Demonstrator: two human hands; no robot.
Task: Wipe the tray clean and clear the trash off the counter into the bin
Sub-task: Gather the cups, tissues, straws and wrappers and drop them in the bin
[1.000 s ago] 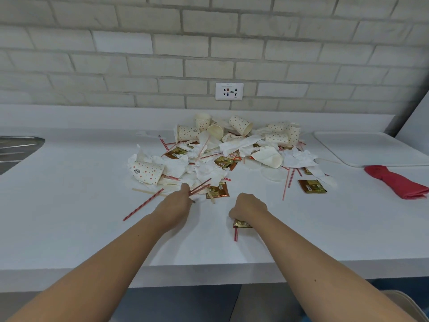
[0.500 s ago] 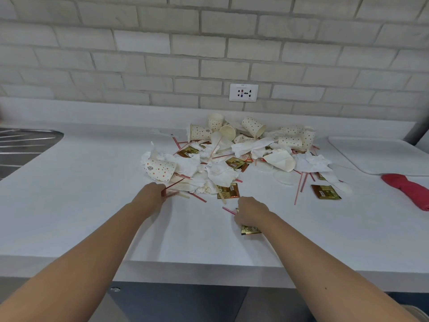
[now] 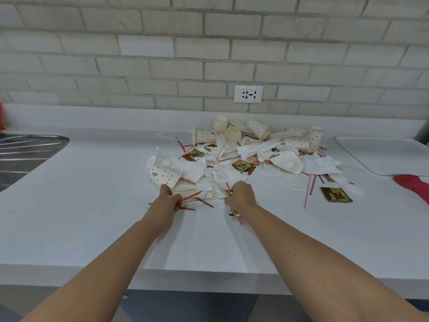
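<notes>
A heap of trash (image 3: 250,156) lies mid-counter: dotted paper cups, crumpled napkins, red straws, brown sachets, round lids. My left hand (image 3: 168,199) is at the heap's near left edge, beside a fallen dotted cup (image 3: 165,176), with its fingers curled round several red straws (image 3: 189,199). My right hand (image 3: 240,194) is at the heap's near edge, gripping a red straw and a brown sachet (image 3: 235,212) that pokes out under the wrist. A white tray (image 3: 385,154) sits at the far right. A red cloth (image 3: 415,185) lies in front of the tray.
A steel sink drainer (image 3: 25,152) is set into the white counter (image 3: 97,205) at the left. A wall socket (image 3: 248,94) sits in the brick wall behind the heap. A loose sachet (image 3: 335,194) and straws lie right of my hands. No bin is visible.
Both hands have reached further into the heap's near edge and gathered straws; the right hand still carries the sachet. The camera has turned left, so the tray and cloth sit nearer the right edge.
</notes>
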